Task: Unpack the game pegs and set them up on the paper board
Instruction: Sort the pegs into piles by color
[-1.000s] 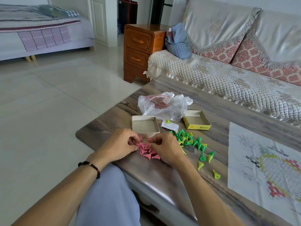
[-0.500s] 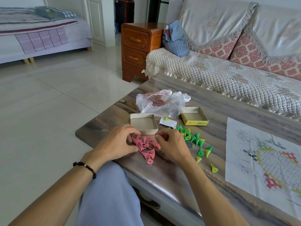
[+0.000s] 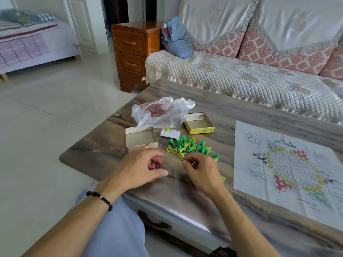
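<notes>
My left hand is cupped over the pink pegs on the bench, fingers curled round them; my grip there seems to hold a few, though the blur hides how many. My right hand hovers just beside the green and yellow pegs, fingers loosely bent, grip narrow and holding nothing I can make out. Those pegs lie heaped between the white box and the paper board, which lies flat well to my right. A yellow box and a plastic bag sit farther back.
</notes>
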